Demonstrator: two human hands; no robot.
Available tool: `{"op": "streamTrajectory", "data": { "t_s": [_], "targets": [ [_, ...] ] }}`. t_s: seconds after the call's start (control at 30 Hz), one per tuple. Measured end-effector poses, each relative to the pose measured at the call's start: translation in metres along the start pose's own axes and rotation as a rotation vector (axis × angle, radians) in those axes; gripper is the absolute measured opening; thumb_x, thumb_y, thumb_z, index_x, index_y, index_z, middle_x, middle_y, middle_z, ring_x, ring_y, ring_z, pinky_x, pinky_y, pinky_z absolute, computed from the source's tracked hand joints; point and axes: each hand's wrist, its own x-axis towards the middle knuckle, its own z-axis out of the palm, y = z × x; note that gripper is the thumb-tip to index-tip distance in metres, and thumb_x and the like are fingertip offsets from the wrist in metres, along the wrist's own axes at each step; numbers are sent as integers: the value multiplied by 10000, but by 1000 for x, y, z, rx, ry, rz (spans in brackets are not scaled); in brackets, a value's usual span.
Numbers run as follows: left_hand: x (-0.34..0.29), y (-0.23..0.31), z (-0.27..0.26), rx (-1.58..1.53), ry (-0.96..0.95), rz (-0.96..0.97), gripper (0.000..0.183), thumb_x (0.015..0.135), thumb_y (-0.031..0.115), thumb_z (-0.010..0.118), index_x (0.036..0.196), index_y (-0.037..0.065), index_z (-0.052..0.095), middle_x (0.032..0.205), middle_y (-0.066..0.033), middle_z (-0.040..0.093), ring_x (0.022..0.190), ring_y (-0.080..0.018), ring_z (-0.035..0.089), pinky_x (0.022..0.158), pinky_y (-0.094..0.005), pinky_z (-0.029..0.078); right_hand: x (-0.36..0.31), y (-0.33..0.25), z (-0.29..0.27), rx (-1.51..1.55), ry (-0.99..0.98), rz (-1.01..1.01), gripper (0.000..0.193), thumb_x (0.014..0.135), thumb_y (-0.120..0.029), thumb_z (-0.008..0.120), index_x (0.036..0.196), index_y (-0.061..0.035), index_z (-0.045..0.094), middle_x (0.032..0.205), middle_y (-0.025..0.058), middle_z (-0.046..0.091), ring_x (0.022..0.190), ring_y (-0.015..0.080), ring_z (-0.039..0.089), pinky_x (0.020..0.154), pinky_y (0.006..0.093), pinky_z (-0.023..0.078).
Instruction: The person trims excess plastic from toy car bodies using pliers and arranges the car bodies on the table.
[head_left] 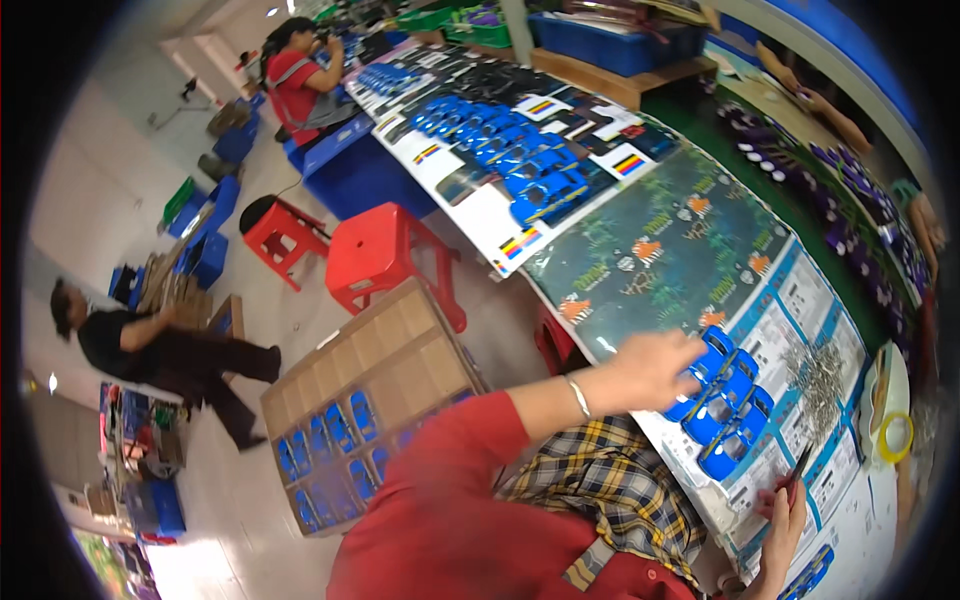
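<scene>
My left hand [650, 368], on a red-sleeved arm with a thin bracelet, reaches across the table and closes its fingers on the nearest blue toy car [712, 352]. That car belongs to a small cluster of blue toy cars [735, 420] lying on printed packaging cards [790, 330]. My right hand [783, 525] sits low at the table's near edge, gripping a thin dark tool with a red handle [797, 472] that points up toward the cars. A checked cloth [610, 480] covers my lap.
A heap of small metal screws [822, 375] and a yellow tape roll [895, 437] lie right of the cars. Rows of blue cars [520, 155] line the far table. Two red stools [385, 250] and a cardboard tray of blue cars [340, 440] stand left. Other people [300, 80] work nearby.
</scene>
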Motion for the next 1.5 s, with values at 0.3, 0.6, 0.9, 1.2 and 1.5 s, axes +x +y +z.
{"op": "streamTrajectory", "data": {
  "t_s": [0.3,0.6,0.9,1.2,1.5],
  "targets": [
    [1,22,9,107,-27,-73,597,780,234,633,1345,181,448,1003,-257,510,842,-421,608,720,-497,512,15,-2,2,-328,-25,-35,468,943,-242,556,1287,71,498,1170,201,596,1050,279,574,926,366,436],
    [15,18,19,175,-2,-86,664,748,244,655,1359,149,413,952,-243,539,833,-411,624,716,-508,515,-10,-24,-1,-757,28,-89,393,912,-220,560,1192,54,544,1088,240,585,1032,376,566,915,401,433],
    [9,9,19,-1610,31,-255,635,852,61,576,1412,76,276,1072,-140,580,734,-200,624,669,-356,561,1,-50,5,-708,-19,-171,394,864,-208,605,1164,41,544,1067,225,577,1022,397,545,903,427,439],
    [-5,-1,50,-1714,13,-213,626,860,232,566,1419,129,303,1072,-173,561,792,-233,608,660,-383,538,30,-45,1,-1036,73,-316,312,822,-218,632,1044,-7,573,956,184,596,941,367,564,844,454,441],
    [-6,-10,56,-1778,54,-209,594,937,444,510,1361,41,404,1160,-184,558,772,-215,592,591,-355,503,87,-56,10,-1503,223,-626,258,740,-108,606,993,-53,599,936,90,586,930,260,536,803,396,392]
  ]
}}
